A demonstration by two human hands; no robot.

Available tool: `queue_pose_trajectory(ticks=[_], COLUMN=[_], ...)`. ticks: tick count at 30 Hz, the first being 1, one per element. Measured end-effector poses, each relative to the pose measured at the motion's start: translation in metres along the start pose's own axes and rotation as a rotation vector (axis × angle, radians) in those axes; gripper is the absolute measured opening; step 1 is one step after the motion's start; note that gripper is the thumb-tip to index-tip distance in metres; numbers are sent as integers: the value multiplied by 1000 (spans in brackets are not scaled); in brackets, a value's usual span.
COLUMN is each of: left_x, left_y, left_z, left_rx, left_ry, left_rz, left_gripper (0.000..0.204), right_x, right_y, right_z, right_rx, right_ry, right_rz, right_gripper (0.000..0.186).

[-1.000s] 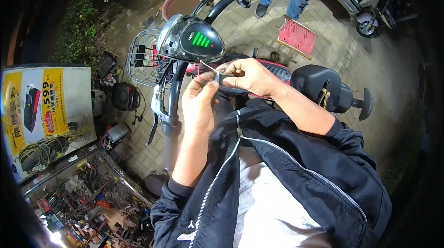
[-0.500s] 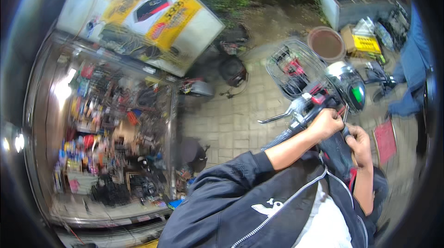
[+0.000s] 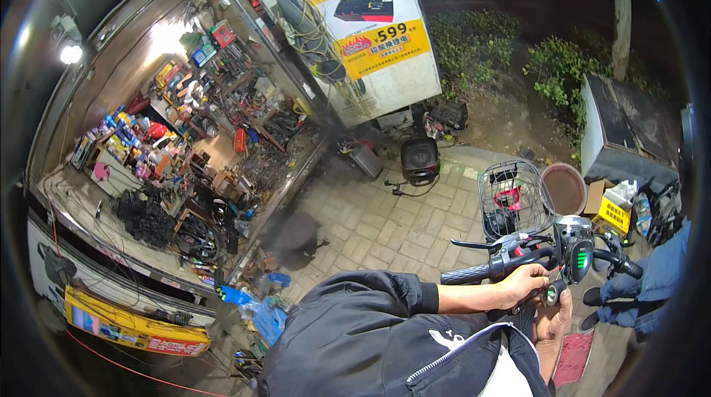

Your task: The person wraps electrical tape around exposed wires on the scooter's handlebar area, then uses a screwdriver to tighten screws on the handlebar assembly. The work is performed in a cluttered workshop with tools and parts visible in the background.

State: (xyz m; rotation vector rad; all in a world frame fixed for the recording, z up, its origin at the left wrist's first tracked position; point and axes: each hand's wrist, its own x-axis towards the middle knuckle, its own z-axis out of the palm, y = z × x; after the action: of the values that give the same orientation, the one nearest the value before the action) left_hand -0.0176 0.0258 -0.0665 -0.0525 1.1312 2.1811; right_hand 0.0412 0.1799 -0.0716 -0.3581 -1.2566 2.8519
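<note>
In the head view, my left hand is closed in a pinch just below the scooter's display housing, which shows green bars; what its fingertips hold is too small to make out. My right hand, beneath it, grips a small round black part with a metallic rim. The handlebar's left grip and brake lever extend leftward above my left forearm. A wire basket is mounted at the scooter's front.
At left stands a cluttered workshop box beside a poster board draped with cables. A black case, planter, carton and grey cabinet surround the scooter. A person's legs and a red stool are at right.
The view has swung leftward, so scooter and hands now sit lower right and more of the workshop shows. Both hands stay together below the display; the round part between them is now visible.
</note>
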Motion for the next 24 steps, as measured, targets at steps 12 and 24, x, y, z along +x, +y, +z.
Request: queue_pose_trajectory(ticks=[12, 24], left_x=[-9, 23], left_y=[44, 46], left_z=[20, -24], left_rx=[134, 215], left_ry=[42, 176], left_rz=[-324, -307], left_gripper=[28, 30], right_x=[1, 6], right_y=[7, -8], right_z=[34, 41], right_rx=[-499, -300], right_ry=[199, 200], right_rz=[-44, -2], right_gripper=[35, 40])
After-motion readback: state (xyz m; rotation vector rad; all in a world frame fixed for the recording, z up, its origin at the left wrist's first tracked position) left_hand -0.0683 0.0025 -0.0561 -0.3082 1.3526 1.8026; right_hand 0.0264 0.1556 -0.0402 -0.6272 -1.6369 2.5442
